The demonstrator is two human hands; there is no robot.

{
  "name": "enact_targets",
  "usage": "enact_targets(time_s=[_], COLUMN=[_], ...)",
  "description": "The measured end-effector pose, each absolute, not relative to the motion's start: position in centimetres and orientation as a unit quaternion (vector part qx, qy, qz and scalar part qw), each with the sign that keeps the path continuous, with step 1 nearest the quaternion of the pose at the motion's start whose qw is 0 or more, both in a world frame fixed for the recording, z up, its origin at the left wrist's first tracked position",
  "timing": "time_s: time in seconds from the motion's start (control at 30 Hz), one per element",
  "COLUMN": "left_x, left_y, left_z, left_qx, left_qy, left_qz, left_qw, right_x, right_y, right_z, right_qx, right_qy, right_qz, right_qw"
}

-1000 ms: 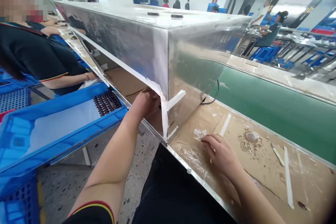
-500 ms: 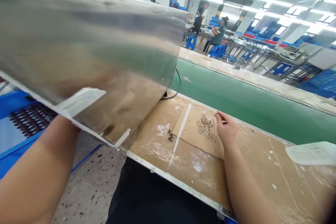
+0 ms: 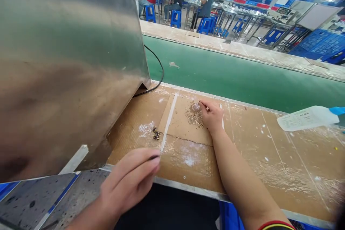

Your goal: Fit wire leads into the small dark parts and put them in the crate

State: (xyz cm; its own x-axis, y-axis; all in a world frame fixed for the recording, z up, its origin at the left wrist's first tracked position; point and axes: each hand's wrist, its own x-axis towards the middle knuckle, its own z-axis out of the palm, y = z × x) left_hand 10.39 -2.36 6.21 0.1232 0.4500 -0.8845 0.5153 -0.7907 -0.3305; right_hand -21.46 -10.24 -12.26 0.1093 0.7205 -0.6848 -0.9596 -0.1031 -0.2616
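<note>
Bench: a cardboard-covered bench [image 3: 242,158] fills the lower right of the frame, its top glossy with clear tape and smeared with white patches; a metal edge runs along its near side.
Belt: a green conveyor belt [image 3: 242,79] crosses the middle of the frame just beyond the bench.
Room: upper part of the frame shows rows of work tables, blue stools [image 3: 176,18] and stacked blue crates [image 3: 320,45]; three people sit there with their backs turned.
Metal box: a large steel box [image 3: 67,61] takes up the whole left of the frame and hides that end of the bench; a black cable [image 3: 157,68] curves out from its far corner.
Right hand: the right hand [image 3: 211,116] rests at mid-frame on the cardboard, fingertips pinched together on a small clear blob [image 3: 196,106] stuck above a dark stain.
Left hand: the left hand [image 3: 132,183], bottom centre, has thumb and fingers closed on something small and dark; what it is cannot be told.
Small parts: a few tiny dark pieces [image 3: 155,135] lie between the hands, just beside a white tape strip [image 3: 169,122].
Bottle: a white spray bottle [image 3: 307,118] lies on its side at the right edge.
</note>
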Motion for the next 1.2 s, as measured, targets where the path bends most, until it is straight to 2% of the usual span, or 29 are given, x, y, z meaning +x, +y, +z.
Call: enact_targets(time_s=[0.13, 0.27, 0.6, 0.83, 0.9, 0.97, 1.07, 1.2], left_x=[4.2, 1.1, -3.6, -4.0, -4.0, -3.9, -3.7, -3.8], left_y=[-1.1, 0.3, 0.4, 1.7, 1.5, 1.2, 0.8, 0.6], left_z=[2.4, -0.1, 1.0, 0.9, 0.9, 0.9, 1.1, 1.1], left_qx=[0.771, 0.742, 0.558, 0.492, 0.479, 0.467, 0.453, 0.443], left_qy=[0.33, 0.442, 0.737, 0.813, 0.818, 0.822, 0.819, 0.821], left_qz=[-0.543, -0.5, -0.382, -0.311, -0.319, -0.325, -0.351, -0.358], left_qw=[0.056, 0.07, -0.012, 0.007, 0.023, 0.03, 0.03, 0.039], right_x=[-21.5, -21.2, -20.0, -14.8, -15.0, -15.1, -14.0, -12.1], right_y=[-10.1, -9.9, -10.0, -9.8, -9.8, -9.9, -10.3, -11.7], right_z=[-12.1, -12.2, -12.9, -15.0, -15.1, -15.2, -15.3, -14.1], right_qx=[-0.366, -0.368, -0.388, -0.488, -0.429, -0.429, -0.413, -0.214], right_qy=[0.163, 0.164, 0.156, 0.245, 0.166, 0.163, 0.259, 0.394], right_qz=[0.64, 0.633, 0.632, 0.548, 0.631, 0.656, 0.652, 0.703], right_qw=[0.656, 0.661, 0.652, 0.633, 0.625, 0.599, 0.581, 0.552])
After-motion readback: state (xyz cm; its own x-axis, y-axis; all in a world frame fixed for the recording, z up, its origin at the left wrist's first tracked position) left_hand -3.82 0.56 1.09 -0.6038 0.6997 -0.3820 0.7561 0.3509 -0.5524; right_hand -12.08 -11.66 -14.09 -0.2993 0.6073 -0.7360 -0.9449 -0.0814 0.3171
